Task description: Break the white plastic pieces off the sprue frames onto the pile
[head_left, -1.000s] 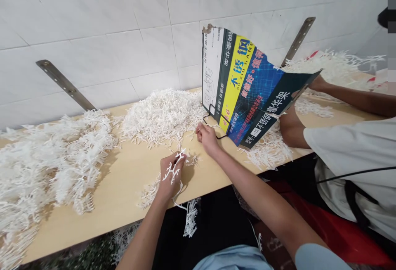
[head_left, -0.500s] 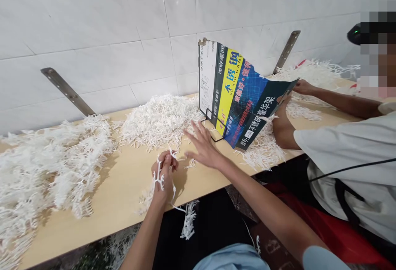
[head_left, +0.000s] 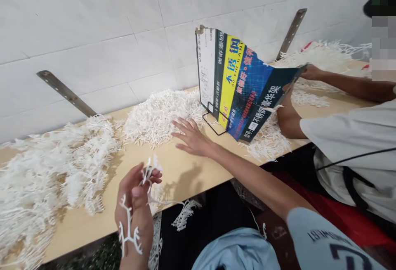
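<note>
My left hand [head_left: 136, 208] is raised over the front of the table, its fingers curled round a white branched plastic piece [head_left: 150, 173]. Another forked sprig [head_left: 130, 230] lies against the back of the thumb and wrist. From this hand a thin white strand runs right to a frilly white tuft [head_left: 185, 214] hanging by the table's edge above my lap. With fingers spread, my right hand [head_left: 194, 140] hovers palm down, empty, at the near right side of a heap of small white plastic pieces [head_left: 162, 115].
A larger tangle of white branched plastic [head_left: 71, 171] covers the table's left side. A printed cardboard sheet [head_left: 239, 88] stands upright in a black wire bookend [head_left: 219, 133] at right. Beyond it, a co-worker's arms [head_left: 291, 113] reach over more white pieces. A tiled wall backs the table.
My left hand has moved left and nearer to me, drawing the strand and tuft along. My right hand has shifted left toward the heap, fingers still spread.
</note>
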`<state>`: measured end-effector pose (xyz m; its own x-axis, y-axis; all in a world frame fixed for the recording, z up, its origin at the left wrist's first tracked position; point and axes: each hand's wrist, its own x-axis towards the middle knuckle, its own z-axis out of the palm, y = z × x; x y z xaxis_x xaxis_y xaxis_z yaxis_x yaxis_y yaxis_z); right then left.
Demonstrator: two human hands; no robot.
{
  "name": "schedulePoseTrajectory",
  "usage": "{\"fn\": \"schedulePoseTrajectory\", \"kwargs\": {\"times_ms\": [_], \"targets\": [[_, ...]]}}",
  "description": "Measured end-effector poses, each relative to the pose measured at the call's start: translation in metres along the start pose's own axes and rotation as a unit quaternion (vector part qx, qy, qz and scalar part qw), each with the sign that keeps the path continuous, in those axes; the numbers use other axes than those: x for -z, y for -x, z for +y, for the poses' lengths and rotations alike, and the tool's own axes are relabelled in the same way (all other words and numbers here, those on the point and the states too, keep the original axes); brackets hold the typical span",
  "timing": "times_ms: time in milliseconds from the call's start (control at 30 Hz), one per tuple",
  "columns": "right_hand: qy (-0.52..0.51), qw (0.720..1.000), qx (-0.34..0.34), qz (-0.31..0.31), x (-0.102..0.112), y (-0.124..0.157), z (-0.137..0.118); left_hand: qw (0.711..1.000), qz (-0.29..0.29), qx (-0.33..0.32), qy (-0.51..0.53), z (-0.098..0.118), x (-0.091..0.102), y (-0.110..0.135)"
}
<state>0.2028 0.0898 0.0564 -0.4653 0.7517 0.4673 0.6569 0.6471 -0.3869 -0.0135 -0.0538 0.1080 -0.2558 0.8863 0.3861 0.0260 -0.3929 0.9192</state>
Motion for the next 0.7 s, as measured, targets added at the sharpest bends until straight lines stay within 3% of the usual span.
{"fn": "schedulePoseTrajectory", "kwargs": {"times_ms": [67, 133, 200, 233, 300, 400, 467, 500, 567, 700], "targets": [[-0.123, 0.992, 0.024, -0.014, 0.011, 0.024, -0.039, 0.993, 0.053, 0.008, 0.104, 0.0, 0.0, 0.003], [-0.249, 0.966, 0.026, -0.067, 0.013, 0.05, -0.079, 0.977, 0.089, 0.047, 0.189, 0.003, -0.001, 0.005], [-0.363, 0.927, 0.002, -0.099, 0.003, 0.07, -0.112, 0.958, 0.09, 0.094, 0.255, 0.009, -0.003, 0.007], [-0.442, 0.89, -0.028, -0.106, -0.006, 0.078, -0.125, 0.95, 0.081, 0.114, 0.279, 0.013, -0.004, 0.008], [-0.597, 0.787, -0.108, -0.116, -0.028, 0.089, -0.142, 0.94, 0.052, 0.137, 0.308, 0.019, -0.006, 0.013], [-0.781, 0.575, -0.212, -0.124, -0.055, 0.098, -0.157, 0.943, -0.033, 0.126, 0.307, 0.025, -0.005, 0.032], [-0.842, 0.466, -0.251, -0.102, -0.058, 0.103, -0.164, 0.957, -0.115, 0.111, 0.242, 0.025, -0.001, 0.052], [-0.853, 0.443, -0.264, -0.08, -0.055, 0.104, -0.166, 0.966, -0.153, 0.096, 0.186, 0.023, 0.002, 0.063], [-0.847, 0.449, -0.282, -0.014, -0.042, 0.105, -0.166, 0.97, -0.232, 0.032, 0.061, 0.017, 0.007, 0.085], [-0.799, 0.488, -0.322, 0.145, -0.009, 0.104, -0.149, 0.905, -0.398, -0.135, -0.061, -0.008, 0.012, 0.107]]}}
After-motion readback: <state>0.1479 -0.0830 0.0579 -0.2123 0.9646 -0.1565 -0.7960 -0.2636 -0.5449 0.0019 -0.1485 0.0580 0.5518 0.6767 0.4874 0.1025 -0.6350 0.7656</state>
